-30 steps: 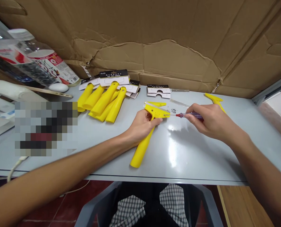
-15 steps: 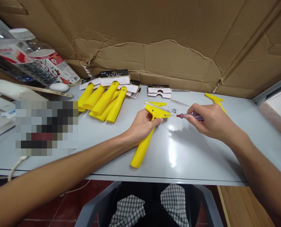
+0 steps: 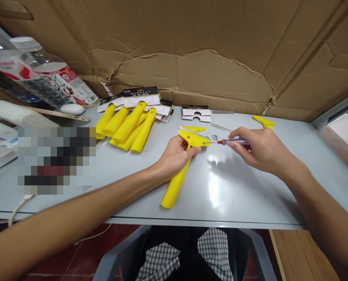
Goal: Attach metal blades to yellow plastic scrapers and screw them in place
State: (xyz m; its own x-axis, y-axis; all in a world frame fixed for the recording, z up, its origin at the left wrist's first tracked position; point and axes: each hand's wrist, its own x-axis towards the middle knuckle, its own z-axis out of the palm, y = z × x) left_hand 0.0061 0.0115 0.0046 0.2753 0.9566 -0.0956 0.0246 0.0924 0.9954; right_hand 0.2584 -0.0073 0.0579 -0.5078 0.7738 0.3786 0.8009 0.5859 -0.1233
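My left hand (image 3: pixel 176 157) is closed round the neck of a yellow scraper (image 3: pixel 174 187), its head tilted up and its handle pointing toward me. A thin metal blade lies along the scraper head's upper edge. In my right hand (image 3: pixel 261 150) is a screwdriver (image 3: pixel 234 141) with a translucent purple handle and red collar, held level. Its tip meets the right side of the scraper head, at or beside a screw. Just behind the shaft lies a small heap of screws (image 3: pixel 214 137). Another yellow scraper piece (image 3: pixel 196 129) rests behind the held head.
Several yellow handles (image 3: pixel 133 127) with black-and-white header cards (image 3: pixel 141 96) lie at the back left. More cards (image 3: pixel 196 113) and loose blades (image 3: pixel 221 127) are behind my hands. A yellow scraper (image 3: pixel 264 121) lies at the right. Plastic bottles (image 3: pixel 65 82) stand left; cardboard (image 3: pixel 174 39) walls the back.
Both hands keep nearly the same place, with the screwdriver tip still at the scraper head. My right hand has turned slightly on the handle. The whole view has shifted a little.
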